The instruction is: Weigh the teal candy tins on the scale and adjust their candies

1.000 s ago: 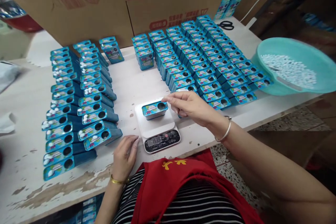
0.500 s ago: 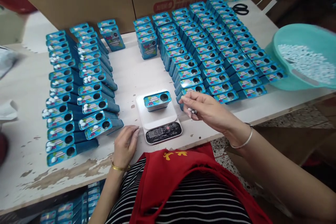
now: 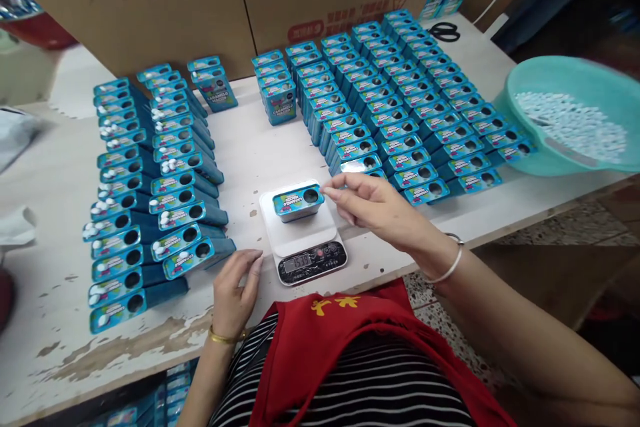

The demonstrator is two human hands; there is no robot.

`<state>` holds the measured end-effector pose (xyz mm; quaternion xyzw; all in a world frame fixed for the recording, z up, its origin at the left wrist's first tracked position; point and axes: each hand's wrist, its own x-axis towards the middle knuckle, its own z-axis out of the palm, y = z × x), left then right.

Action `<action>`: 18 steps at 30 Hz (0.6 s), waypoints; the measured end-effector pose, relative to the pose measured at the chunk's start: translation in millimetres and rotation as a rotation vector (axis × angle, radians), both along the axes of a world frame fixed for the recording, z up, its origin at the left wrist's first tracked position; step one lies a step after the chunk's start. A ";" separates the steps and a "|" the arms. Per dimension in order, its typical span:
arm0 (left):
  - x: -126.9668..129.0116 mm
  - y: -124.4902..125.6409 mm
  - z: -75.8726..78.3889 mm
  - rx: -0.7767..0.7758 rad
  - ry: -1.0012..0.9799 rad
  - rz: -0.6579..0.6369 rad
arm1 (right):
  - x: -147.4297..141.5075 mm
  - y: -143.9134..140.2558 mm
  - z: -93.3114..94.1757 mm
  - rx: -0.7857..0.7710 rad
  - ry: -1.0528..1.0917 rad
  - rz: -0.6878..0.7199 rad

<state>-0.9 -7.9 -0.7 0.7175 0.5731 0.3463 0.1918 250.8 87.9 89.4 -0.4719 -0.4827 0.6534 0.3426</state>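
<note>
Weighing: a blue tin (image 3: pixel 299 203) sits on the white scale (image 3: pixel 303 235), at the near middle of the tabletop (image 3: pixel 250 147).
Tin: top face up, round hole at its right end, printed label on the left.
Scale: dark panel toward the person, digits lit; reading too small to be sure of.
Right hand (image 3: pixel 376 204): fingers curled loosely, fingertips just beside the tin's right end; whether they touch it I cannot tell. Whether it holds anything is hidden. A bangle circles the wrist.
Left hand (image 3: pixel 234 290): flat on the tabletop, fingers relaxed and spread a little, holding nothing, just left of the scale.
Left rows (image 3: pixel 150 193): blue tins lying in two columns, several with white pellets on top.
Right block (image 3: pixel 395 107): many tins standing packed in rows behind the right hand.
Basin (image 3: pixel 575 113): teal, at the right edge, white pellets inside.
Scissors (image 3: pixel 445 31): black, far right corner.
Boxes (image 3: pixel 200 7): cardboard, along the back.
</note>
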 end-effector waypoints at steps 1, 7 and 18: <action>0.7 1.2 4.2 0.003 -0.001 0.000 | 5.5 -6.6 -3.6 -0.068 0.046 0.006; 7.0 23.4 37.5 0.096 0.036 -0.025 | 38.8 -57.3 -56.8 -0.481 0.219 -0.201; 34.6 96.5 76.8 0.181 0.310 -0.297 | 56.3 -98.9 -108.3 -0.470 0.267 -0.347</action>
